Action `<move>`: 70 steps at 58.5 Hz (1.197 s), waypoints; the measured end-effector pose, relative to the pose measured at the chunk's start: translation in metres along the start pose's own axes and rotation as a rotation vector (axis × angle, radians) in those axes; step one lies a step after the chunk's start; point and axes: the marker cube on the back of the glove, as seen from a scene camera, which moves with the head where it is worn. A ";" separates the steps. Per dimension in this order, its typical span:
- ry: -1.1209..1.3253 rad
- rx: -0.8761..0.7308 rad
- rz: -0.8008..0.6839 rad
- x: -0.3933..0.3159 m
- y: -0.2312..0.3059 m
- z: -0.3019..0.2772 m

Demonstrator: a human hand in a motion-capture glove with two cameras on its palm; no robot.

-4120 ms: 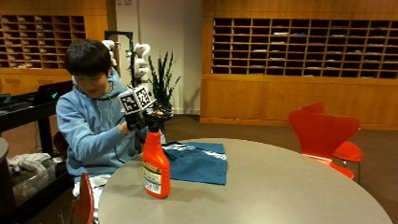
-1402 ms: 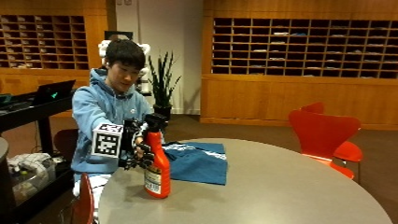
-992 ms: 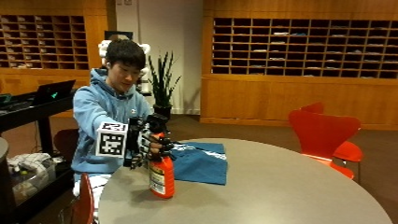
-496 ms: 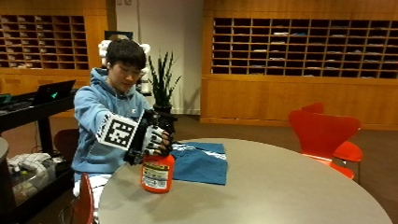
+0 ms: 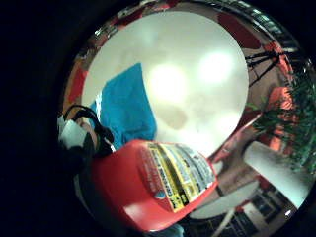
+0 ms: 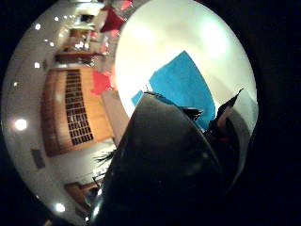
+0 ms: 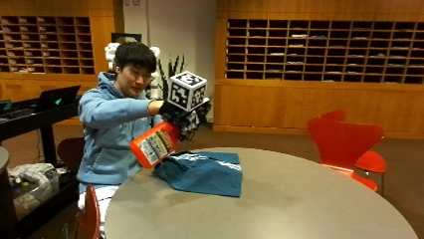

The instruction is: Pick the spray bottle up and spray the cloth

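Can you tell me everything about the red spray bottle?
The spray bottle is red-orange, plastic by the look of it, with a yellow and white label on its side and a dark top. It is lifted off the table and tilted, its base raised toward the person. The gloved right hand grips its top. It hangs just above the blue cloth, not touching it.
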 end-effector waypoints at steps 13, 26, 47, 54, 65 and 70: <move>0.369 -0.220 0.042 -0.065 0.009 0.025; 0.542 -0.362 0.111 -0.079 0.005 0.067; 0.611 -0.321 0.120 -0.097 0.014 0.048; 0.625 -0.306 0.121 -0.099 0.019 0.038; 0.593 -0.318 0.099 -0.101 0.019 0.044; 0.508 -0.281 0.005 -0.115 0.020 0.040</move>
